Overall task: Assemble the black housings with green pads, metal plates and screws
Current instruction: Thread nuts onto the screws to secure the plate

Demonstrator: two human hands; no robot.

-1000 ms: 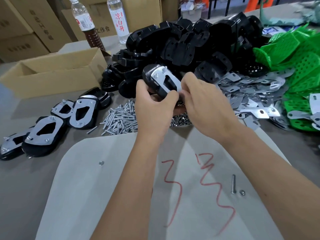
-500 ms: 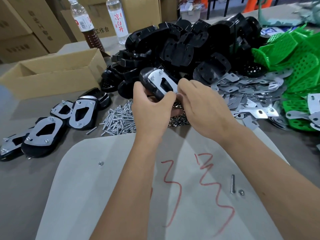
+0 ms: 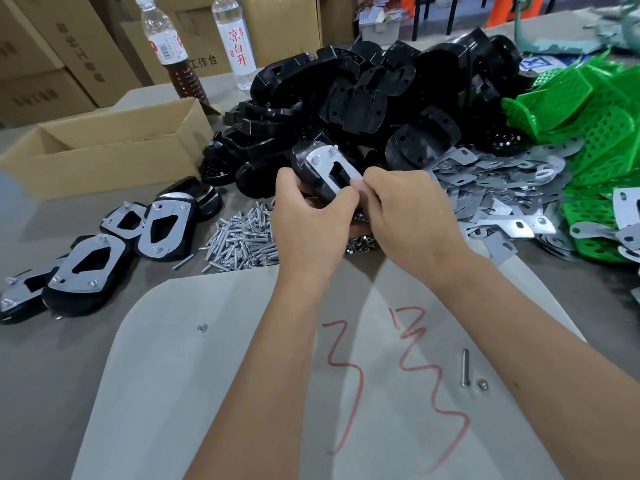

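Right now, near to far:
Loose bits nearest me: one long silver screw [image 3: 464, 368] and one small nut [image 3: 482, 384] lie just beside each other on the pale grey mat with red scrawl [image 3: 194, 393]; a second lone nut [image 3: 202, 328] sits toward the mat's left edge. A sweep of my forearm could roll them off.
Hands: my left hand [image 3: 308, 230] grips the black plastic housing [image 3: 304, 164] from below; my right hand [image 3: 412, 216] pinches at the near end of its shiny metal plate [image 3: 341, 168], close against the left. Whether a screw is between those fingertips, I cannot tell.
Task piece: held in the air above the heap of silver screws [image 3: 242, 237], tilted, with two screw ends showing at its far end.
Risk: I reckon the plate may shift before the near end is fastened, and a dropped fastener would vanish into the heap.
Finished units [image 3: 86, 268]: about five at the tabletop's left edge.
Loose metal plates [image 3: 502, 181], green perforated pads [image 3: 588, 126], black housing pile [image 3: 363, 95]: too many to count.
Far left: one open cardboard box [image 3: 104, 147], two bottles [image 3: 166, 46].
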